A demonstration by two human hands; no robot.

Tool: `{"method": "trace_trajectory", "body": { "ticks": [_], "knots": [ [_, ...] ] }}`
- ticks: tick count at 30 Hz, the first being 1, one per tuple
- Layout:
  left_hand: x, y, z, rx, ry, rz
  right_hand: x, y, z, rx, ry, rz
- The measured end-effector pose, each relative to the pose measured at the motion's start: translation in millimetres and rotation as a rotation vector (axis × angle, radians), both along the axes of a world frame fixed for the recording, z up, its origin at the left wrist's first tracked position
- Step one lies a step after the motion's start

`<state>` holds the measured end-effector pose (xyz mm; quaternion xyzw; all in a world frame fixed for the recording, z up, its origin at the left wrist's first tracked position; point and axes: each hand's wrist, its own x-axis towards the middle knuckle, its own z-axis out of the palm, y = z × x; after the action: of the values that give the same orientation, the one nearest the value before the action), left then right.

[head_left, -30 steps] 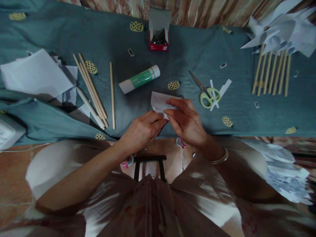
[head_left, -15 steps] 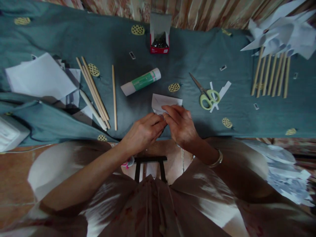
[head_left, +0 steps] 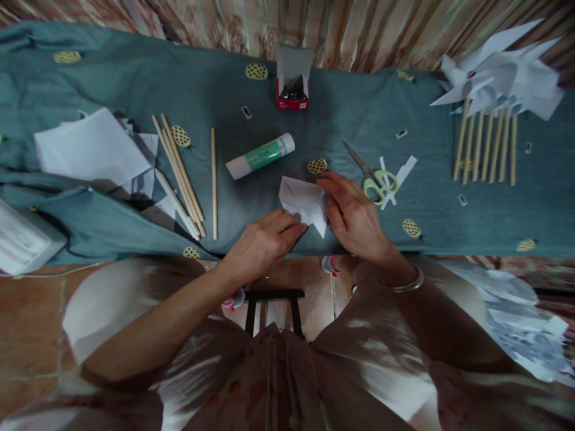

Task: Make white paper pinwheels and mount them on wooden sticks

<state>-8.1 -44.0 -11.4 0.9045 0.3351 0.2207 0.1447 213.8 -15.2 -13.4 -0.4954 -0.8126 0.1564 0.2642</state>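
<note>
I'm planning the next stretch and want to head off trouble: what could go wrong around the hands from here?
1. The folded paper has a loose point; it might crease crookedly if the left hand at its lower left slips.
2. The scissors lie close beside the right hand, so a sideways move could knock them.
3. The green-and-white tube lies on its side and could roll if bumped.

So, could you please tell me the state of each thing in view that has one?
White paper: folded and creased, one corner sticking out
Left hand: fingers on the paper
Right hand: fingers parted, at the paper's right edge
Red box: open, lid up
Scissors: blades apparently closed, lying down
Green-and-white tube: lying on its side
Wooden sticks: bare, lying loose
Paper pinwheels: folded, clustered, with sticks
</note>
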Motion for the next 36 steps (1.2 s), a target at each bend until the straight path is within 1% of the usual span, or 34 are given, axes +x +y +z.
{"method": "trace_trajectory", "body": {
  "ticks": [7,13,18,26,29,32,34,36],
  "knots": [
    [-9.6,7.2,3.1,0.084,0.039,0.056,4.7,-0.6,9.7,-0.032,0.033,0.011],
    [-17.3,14.9,2.1,0.144,0.052,0.101,6.5,-2.0,7.6,0.016,-0.008,-0.003],
    [-19.8,19.6,1.1,0.155,0.054,0.104,7.5,-1.8,6.4,-0.012,-0.015,0.047],
    [-28.0,30.7,1.6,0.133,0.051,0.131,6.9,-10.4,10.9,-0.036,0.048,0.017],
    [-26.5,31.1,2.3,0.136,0.055,0.138,6.2,-13.3,11.2,-0.044,0.059,0.022],
    [-18.9,26.8,2.2,0.169,0.013,0.138,5.6,-14.8,10.9,-0.04,0.065,0.03],
    [-11.8,22.1,2.6,0.193,-0.004,0.108,5.3,-15.3,10.5,-0.032,0.068,0.035],
    [-4.9,17.6,3.6,0.205,0.02,0.062,5.3,-15.6,10.2,-0.023,0.067,0.039]
  ]
}}
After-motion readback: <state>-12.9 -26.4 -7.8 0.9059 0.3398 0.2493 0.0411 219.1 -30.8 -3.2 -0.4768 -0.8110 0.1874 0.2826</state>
